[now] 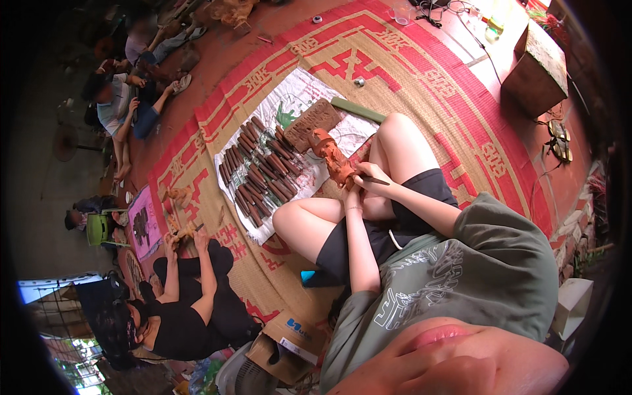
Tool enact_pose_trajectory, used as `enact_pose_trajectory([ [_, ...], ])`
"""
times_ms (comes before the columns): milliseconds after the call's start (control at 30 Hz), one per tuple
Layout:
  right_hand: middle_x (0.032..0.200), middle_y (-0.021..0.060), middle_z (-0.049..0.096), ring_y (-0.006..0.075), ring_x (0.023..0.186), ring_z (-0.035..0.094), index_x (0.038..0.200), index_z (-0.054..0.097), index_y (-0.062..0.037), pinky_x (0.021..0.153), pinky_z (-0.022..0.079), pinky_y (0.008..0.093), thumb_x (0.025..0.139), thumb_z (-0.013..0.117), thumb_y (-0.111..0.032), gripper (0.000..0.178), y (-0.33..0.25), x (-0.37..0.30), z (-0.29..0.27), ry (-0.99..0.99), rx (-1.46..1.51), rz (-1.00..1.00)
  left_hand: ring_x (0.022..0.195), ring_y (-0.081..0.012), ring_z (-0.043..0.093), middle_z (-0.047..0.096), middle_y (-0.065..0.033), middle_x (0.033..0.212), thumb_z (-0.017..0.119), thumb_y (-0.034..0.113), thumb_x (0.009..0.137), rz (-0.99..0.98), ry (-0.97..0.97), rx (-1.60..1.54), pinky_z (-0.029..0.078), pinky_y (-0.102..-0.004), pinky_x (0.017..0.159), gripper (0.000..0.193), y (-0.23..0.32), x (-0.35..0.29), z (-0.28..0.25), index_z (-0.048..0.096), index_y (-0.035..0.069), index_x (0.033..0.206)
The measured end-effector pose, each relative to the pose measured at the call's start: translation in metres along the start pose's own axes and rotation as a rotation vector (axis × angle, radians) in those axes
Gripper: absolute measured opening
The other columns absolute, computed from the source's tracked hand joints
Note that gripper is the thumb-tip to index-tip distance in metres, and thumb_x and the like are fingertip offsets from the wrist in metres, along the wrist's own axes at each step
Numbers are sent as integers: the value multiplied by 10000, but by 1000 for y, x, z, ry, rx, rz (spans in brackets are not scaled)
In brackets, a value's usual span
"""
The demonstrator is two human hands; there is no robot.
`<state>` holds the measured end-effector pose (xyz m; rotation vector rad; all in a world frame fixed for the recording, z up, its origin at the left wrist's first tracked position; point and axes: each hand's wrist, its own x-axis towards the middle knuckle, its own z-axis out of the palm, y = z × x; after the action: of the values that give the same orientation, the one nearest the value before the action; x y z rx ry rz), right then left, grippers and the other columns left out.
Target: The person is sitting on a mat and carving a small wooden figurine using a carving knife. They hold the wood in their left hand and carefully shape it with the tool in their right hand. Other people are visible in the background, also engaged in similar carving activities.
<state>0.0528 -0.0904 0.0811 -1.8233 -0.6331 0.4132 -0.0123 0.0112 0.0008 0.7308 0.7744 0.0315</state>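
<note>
A reddish-brown carved wooden figure [334, 158] leans out over my crossed legs, its far end towards the white sheet. My left hand [353, 195] is closed around its near end. Against that same end, my right hand [376, 175] is closed on a slim dark tool, a carving chisel [374, 180] by its look; its tip is hidden at the wood. Beyond my knees, many brown wooden-handled chisels [260, 172] lie in rows on the white sheet [289, 89]. Beside them rests a rough brown block [314, 125], close to the figure's far end.
A red and tan patterned mat [421, 85] lies under me. A green strip [359, 110] crosses the sheet's edge. At left a person in black [191, 322] works on a carving [184, 232]. Cardboard box [286, 345] at lower left; wooden box [540, 69] at right. Other people sit farther off.
</note>
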Motion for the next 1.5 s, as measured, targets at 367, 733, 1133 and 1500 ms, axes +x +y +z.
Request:
enact_pose_trajectory([
  [367, 681, 149, 485, 238, 641, 488, 766, 510, 16, 593, 411, 349, 752, 564, -129, 155, -1, 3, 1, 7, -23, -6, 613, -120, 583, 592, -17, 816, 711, 100, 720, 45, -30, -12, 495, -232, 501, 283, 1, -4, 3, 557, 82, 957],
  [733, 694, 169, 498, 315, 658, 517, 733, 491, 34, 617, 425, 376, 740, 562, -143, 191, -2, 7, 1, 29, -74, -68, 670, -113, 582, 592, -23, 842, 720, 98, 704, 11, -31, -2, 498, -219, 544, 347, 4, -3, 1, 551, 71, 1005],
  [1133, 658, 160, 493, 293, 614, 517, 718, 489, 25, 581, 422, 370, 736, 573, -139, 185, -6, 15, 3, 84, -34, -95, 643, -131, 600, 603, -41, 835, 722, 106, 707, 27, -60, -8, 511, -218, 525, 316, 3, 0, -4, 554, 53, 969],
  [1500, 669, 160, 497, 273, 616, 495, 728, 488, 35, 573, 406, 362, 745, 558, -133, 183, -7, 17, 5, 168, -43, -114, 638, -92, 570, 593, -8, 843, 743, 101, 682, 4, 0, 10, 486, -198, 516, 352, 8, -10, 6, 562, 73, 983],
])
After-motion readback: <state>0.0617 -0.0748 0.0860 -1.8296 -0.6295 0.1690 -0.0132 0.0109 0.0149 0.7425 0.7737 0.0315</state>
